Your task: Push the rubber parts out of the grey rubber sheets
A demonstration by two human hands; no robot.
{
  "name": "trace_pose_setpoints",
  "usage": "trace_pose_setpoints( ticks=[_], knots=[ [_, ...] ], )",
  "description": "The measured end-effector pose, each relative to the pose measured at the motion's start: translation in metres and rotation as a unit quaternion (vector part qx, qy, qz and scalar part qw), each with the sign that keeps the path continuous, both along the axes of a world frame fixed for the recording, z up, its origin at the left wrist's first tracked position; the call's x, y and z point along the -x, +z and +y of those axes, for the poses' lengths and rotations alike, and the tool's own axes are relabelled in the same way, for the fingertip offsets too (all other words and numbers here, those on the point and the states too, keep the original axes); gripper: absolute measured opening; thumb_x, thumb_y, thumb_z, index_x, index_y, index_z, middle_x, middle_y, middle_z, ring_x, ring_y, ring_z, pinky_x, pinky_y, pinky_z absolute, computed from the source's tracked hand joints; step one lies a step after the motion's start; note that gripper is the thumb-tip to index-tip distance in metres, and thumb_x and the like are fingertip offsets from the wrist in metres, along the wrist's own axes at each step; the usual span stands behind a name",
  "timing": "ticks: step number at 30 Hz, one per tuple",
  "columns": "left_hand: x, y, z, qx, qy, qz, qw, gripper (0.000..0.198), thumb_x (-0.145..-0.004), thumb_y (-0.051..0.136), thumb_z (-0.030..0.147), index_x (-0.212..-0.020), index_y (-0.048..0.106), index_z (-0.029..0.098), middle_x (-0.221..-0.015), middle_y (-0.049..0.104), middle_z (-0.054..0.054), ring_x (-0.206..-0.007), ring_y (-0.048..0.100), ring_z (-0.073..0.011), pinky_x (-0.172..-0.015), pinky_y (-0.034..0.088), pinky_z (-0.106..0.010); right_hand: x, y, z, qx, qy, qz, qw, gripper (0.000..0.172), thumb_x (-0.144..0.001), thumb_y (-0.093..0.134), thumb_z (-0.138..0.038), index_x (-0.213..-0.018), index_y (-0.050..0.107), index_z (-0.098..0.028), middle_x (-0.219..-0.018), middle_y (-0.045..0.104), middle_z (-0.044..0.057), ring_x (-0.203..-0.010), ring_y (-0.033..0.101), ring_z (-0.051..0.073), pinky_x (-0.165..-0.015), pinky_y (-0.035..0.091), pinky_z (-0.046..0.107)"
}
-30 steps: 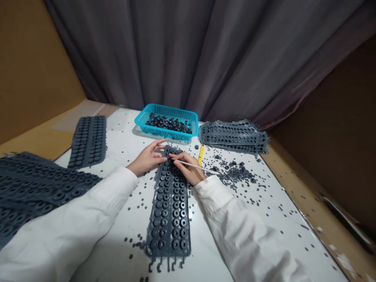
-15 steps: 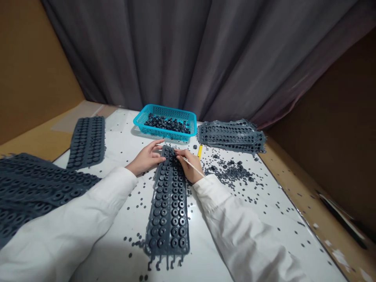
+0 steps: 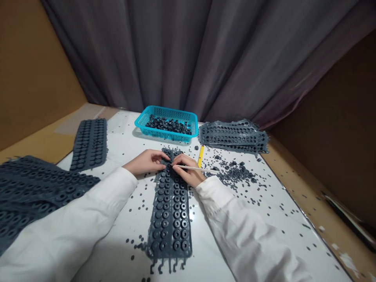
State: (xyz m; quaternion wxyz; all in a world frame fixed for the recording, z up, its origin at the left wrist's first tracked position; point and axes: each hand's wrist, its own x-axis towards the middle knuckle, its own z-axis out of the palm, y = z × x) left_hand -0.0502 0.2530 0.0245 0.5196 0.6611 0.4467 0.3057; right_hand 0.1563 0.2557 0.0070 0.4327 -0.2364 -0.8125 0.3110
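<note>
Your right hand (image 3: 192,177) grips a stick (image 3: 196,169), studded sheet (image 3: 169,211) beneath; whether your left hand (image 3: 144,162) grips, I can't tell.

Slate grey rules the middle: the studded sheet (image 3: 169,219) wears its round rings in four neat columns, paired either side of a plain band! Across it cuts a pale, off-white stick (image 3: 202,169), bright against all that grey. White sleeves (image 3: 235,219) match the white tabletop (image 3: 120,147), which is peppered with dark dots. And what a splash of turquoise from the basket (image 3: 167,136), its walls a lattice of little holes, near-black pieces (image 3: 169,124) inside! A yellow strip (image 3: 201,156) flashes before the grey, purple-tinged curtain (image 3: 164,51).
</note>
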Motion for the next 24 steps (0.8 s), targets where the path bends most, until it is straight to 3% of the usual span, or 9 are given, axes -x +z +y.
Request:
trace_pose_setpoints(
  ticks=[11,19,24],
  knots=[
    [-0.0004,-0.0054,-0.0013,0.066,0.023,-0.035,0.997,0.045,-0.064,0.071,0.030,-0.103,0.062,0.010,-0.056,0.045,0.006,-0.047,0.039,-0.0072,-0.045,0.028,-0.019,-0.0024,0.0027,-0.0076,0.016,-0.007,-0.042,0.999,0.008,-0.087,0.054,-0.026,-0.089,0.059,-0.020,-0.106,0.068,0.008,-0.099,0.064,0.019,-0.085,0.050,0.034],
    [0.0007,-0.0049,-0.0009,0.076,0.019,-0.045,0.996,0.049,-0.059,0.075,0.025,-0.104,0.064,0.009,-0.057,0.046,0.005,-0.051,0.040,-0.0078,-0.047,0.029,-0.019,-0.0022,0.0021,-0.0057,-0.057,0.015,-0.063,0.996,0.010,-0.089,0.051,-0.026,-0.094,0.058,-0.021,-0.107,0.067,0.010,-0.101,0.062,0.019,-0.086,0.051,0.036],
    [0.0021,-0.0087,0.0015,0.076,0.022,-0.039,0.996,0.047,-0.061,0.074,0.027,-0.104,0.065,0.009,-0.056,0.048,0.005,-0.049,0.040,-0.0077,-0.046,0.027,-0.019,-0.0005,-0.0033,-0.0009,-0.130,0.024,-0.129,0.983,0.015,-0.091,0.047,-0.026,-0.098,0.060,-0.020,-0.109,0.066,0.010,-0.104,0.060,0.018,-0.089,0.051,0.035]
  ],
)
